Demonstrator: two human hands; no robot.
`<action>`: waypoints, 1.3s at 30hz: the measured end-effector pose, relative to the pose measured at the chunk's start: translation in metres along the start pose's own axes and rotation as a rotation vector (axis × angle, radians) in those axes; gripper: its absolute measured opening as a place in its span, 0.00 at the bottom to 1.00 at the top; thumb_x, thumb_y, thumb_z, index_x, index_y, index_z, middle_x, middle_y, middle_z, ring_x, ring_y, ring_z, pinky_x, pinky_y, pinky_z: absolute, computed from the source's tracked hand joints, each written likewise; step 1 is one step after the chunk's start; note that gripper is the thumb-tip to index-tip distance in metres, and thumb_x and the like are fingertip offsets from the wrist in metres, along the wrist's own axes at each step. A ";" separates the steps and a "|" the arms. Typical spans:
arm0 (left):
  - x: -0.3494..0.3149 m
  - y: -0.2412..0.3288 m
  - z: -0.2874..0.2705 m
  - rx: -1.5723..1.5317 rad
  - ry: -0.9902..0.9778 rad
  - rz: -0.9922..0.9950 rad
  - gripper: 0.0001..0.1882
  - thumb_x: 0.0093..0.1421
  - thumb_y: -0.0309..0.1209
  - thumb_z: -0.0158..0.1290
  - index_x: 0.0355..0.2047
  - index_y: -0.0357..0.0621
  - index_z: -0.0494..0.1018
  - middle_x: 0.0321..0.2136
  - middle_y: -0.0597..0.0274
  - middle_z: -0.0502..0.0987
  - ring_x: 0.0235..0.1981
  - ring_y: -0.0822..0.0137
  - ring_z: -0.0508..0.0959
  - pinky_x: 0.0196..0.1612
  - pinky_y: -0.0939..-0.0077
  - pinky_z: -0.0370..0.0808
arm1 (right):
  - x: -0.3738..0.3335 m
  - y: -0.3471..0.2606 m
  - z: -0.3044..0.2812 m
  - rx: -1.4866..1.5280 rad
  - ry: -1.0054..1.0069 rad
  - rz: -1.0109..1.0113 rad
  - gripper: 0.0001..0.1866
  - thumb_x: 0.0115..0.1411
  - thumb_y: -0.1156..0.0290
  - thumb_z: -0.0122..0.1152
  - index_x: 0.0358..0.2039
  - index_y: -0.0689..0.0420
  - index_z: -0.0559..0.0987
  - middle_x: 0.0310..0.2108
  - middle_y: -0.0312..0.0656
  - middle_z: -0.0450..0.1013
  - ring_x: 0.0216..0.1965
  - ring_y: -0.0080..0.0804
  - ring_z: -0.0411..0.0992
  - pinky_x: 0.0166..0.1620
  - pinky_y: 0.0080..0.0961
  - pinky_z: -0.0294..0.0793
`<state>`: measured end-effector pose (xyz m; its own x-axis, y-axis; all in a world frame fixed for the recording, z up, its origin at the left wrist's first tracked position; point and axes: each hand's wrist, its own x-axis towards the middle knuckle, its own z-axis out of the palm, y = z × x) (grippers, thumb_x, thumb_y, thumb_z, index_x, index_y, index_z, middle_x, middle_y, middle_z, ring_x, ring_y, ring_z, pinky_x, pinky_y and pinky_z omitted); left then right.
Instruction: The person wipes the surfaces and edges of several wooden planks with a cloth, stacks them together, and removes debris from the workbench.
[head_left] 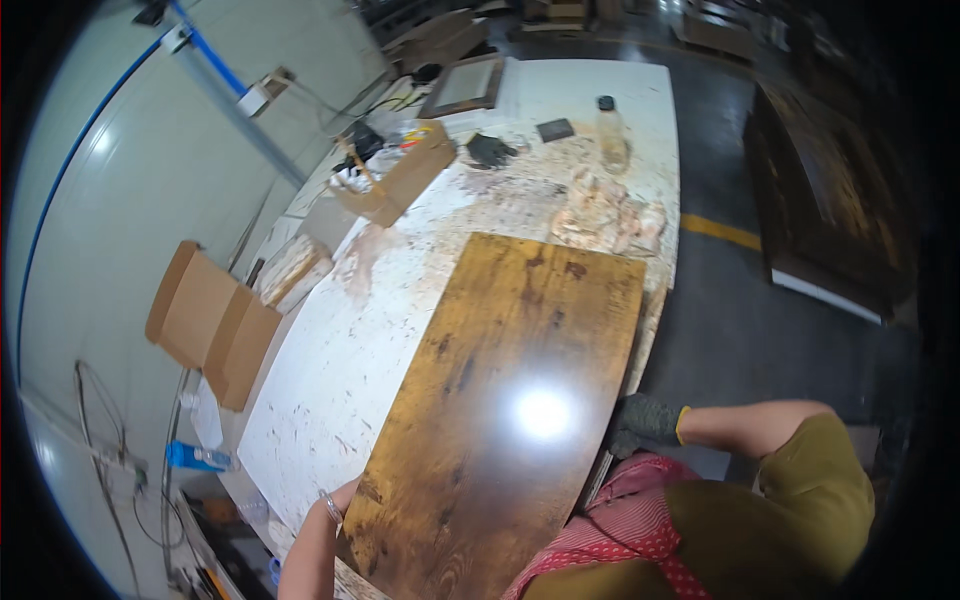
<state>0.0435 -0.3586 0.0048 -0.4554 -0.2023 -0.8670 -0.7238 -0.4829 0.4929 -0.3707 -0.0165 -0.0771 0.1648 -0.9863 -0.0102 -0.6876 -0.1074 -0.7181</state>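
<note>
A large brown wooden board with a glossy, dark-mottled face lies lengthwise in front of me, and a lamp's glare shows on it. My right hand, in a dark grey knit glove with a yellow cuff, is closed at the board's right edge; its fingertips are partly hidden there. At the lower left edge, my left hand reaches behind the board. Its fingers are out of sight; the wrist wears a bracelet. The near end of the board comes close to my red patterned apron.
On the white stained table are a crumpled cloth, a clear bottle, a dark glove, a dark block and a cardboard box. An open carton sits left. Dark wooden panels stand right, beyond the floor.
</note>
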 end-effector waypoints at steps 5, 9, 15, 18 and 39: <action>-0.009 -0.011 0.001 -0.059 0.029 0.057 0.36 0.63 0.57 0.37 0.59 0.39 0.60 0.53 0.54 0.69 0.51 0.62 0.72 0.54 0.66 0.69 | 0.018 0.015 -0.002 -0.094 -0.064 0.071 0.13 0.43 0.57 0.61 0.23 0.52 0.82 0.26 0.44 0.76 0.30 0.46 0.73 0.35 0.39 0.70; -0.013 -0.015 0.004 -0.121 0.072 0.100 0.36 0.63 0.57 0.37 0.59 0.39 0.60 0.53 0.54 0.69 0.51 0.62 0.72 0.53 0.67 0.69 | 0.052 0.048 -0.010 0.279 -0.100 0.296 0.15 0.44 0.56 0.61 0.22 0.55 0.82 0.23 0.48 0.75 0.27 0.47 0.73 0.33 0.39 0.71; -0.021 -0.037 0.013 -0.263 0.188 0.173 0.35 0.63 0.57 0.37 0.58 0.39 0.60 0.52 0.54 0.70 0.50 0.62 0.73 0.53 0.67 0.70 | 0.166 0.034 -0.055 0.713 -0.146 0.660 0.13 0.54 0.67 0.52 0.24 0.62 0.81 0.21 0.49 0.77 0.24 0.37 0.77 0.29 0.30 0.77; -0.022 -0.043 0.027 -0.332 0.251 0.226 0.35 0.63 0.57 0.37 0.58 0.39 0.60 0.52 0.54 0.70 0.49 0.63 0.73 0.52 0.67 0.71 | 0.221 0.071 -0.066 0.423 -0.251 0.219 0.15 0.56 0.69 0.48 0.22 0.66 0.80 0.18 0.51 0.75 0.17 0.37 0.75 0.21 0.28 0.76; 0.044 -0.028 0.204 -0.787 0.304 0.328 0.40 0.63 0.61 0.30 0.61 0.39 0.55 0.57 0.51 0.66 0.53 0.65 0.71 0.51 0.74 0.70 | 0.323 0.107 -0.133 0.051 -0.042 0.069 0.22 0.58 0.54 0.49 0.42 0.59 0.77 0.40 0.54 0.75 0.43 0.41 0.74 0.46 0.33 0.69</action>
<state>-0.0619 -0.1796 -0.0320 -0.3388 -0.5947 -0.7291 0.0328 -0.7819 0.6225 -0.4851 -0.3635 -0.0643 0.1483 -0.9849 -0.0893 -0.6614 -0.0317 -0.7494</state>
